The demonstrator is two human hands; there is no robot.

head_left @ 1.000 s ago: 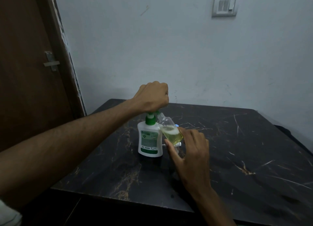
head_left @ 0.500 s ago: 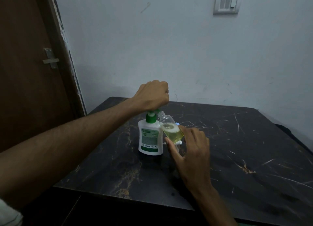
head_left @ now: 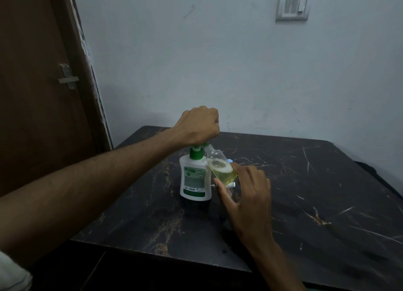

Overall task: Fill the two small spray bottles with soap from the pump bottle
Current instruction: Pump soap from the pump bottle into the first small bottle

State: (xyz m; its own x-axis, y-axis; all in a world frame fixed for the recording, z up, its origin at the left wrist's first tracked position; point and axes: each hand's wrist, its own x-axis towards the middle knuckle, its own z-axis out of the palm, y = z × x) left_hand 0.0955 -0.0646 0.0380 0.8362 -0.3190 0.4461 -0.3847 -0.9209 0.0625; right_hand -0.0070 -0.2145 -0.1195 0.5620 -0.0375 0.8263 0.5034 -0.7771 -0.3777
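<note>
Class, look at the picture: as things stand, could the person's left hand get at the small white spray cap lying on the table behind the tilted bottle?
Probably not directly. The left hand is pressing the pump bottle, and the tilted spray bottle and the right hand holding it lie across the way to the spray cap.

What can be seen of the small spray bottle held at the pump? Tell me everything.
The small spray bottle is clear, plastic-looking, with its cap off and a threaded neck. It is tilted, its open mouth up against the green spout of the pump bottle. Yellow-green soap with a foamy top fills about its lower half. The right hand pinches its lower body between thumb and fingers, above the dark marble-look table. The left hand grips the pump head.
</note>
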